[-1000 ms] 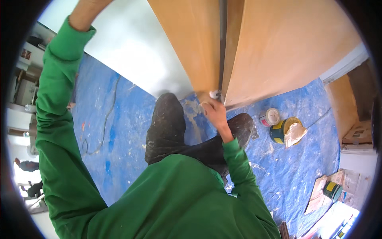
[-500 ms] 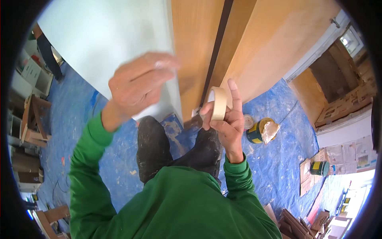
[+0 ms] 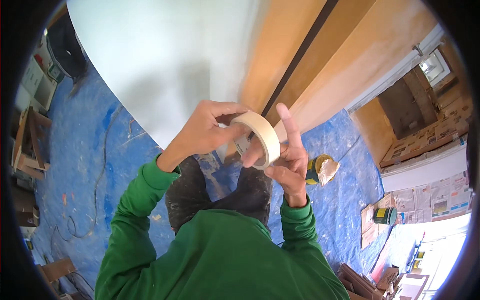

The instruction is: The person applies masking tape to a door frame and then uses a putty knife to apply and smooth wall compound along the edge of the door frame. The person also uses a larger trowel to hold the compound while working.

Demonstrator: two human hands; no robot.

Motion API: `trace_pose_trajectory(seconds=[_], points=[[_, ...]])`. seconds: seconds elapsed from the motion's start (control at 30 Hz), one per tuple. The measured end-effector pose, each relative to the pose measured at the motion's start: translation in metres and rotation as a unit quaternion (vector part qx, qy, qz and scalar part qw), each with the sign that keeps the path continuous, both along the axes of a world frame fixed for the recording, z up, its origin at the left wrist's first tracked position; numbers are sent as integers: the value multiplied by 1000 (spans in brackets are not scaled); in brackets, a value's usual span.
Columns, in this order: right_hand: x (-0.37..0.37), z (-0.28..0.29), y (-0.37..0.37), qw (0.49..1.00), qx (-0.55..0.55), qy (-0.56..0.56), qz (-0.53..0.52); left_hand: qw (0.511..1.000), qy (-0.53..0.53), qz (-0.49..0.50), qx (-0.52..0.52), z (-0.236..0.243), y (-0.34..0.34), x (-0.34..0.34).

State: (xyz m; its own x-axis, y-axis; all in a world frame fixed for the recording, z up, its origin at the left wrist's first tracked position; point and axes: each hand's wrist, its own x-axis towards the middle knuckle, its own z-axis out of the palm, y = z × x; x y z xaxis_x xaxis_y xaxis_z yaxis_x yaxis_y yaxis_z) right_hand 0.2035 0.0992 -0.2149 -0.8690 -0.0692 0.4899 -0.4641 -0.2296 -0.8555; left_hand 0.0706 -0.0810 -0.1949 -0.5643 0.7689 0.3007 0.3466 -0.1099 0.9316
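A roll of cream masking tape (image 3: 270,137) is held in front of me between both hands. My left hand (image 3: 207,127) pinches the roll's upper left edge between thumb and fingers. Some fingers of my right hand (image 3: 292,160) pass through the ring, and its thumb presses the lower rim; the index finger points up and away. Behind the roll stands a wood-coloured door frame (image 3: 320,55) with a dark vertical strip (image 3: 300,55). To its left is a pale white wall (image 3: 165,60).
Blue plastic sheeting (image 3: 125,185) covers the floor. An opened paint can (image 3: 314,170) stands just right of my right hand, and a green can (image 3: 385,216) sits on cardboard farther right. A cable (image 3: 102,170) and a wooden stand (image 3: 31,145) are at left. Cardboard pieces (image 3: 357,281) lie lower right.
My left hand has come down and right onto the tape roll and now grips its edge. The roll has turned to show its open ring. The view has shifted.
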Motion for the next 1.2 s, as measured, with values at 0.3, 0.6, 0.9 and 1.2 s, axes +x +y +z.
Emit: trace_pose_trajectory(seconds=[0.3, 0.6, 0.9, 1.2], points=[[-9, -23, -9, 997, -29, -23, -72, 975, -190, 52, 105, -19, 0, -5], [-10, -25, -13, 994, -47, -43, -90, 972, -155, 119, 131, -39, -3, 2], [-10, -23, -17, 977, 61, -30, -201, 905, 348, 222, 100, -1, -11, 27], [-5, -18, -18, 938, 204, 0, -281, 836, 498, 214, 92, -5, 3, 21]])
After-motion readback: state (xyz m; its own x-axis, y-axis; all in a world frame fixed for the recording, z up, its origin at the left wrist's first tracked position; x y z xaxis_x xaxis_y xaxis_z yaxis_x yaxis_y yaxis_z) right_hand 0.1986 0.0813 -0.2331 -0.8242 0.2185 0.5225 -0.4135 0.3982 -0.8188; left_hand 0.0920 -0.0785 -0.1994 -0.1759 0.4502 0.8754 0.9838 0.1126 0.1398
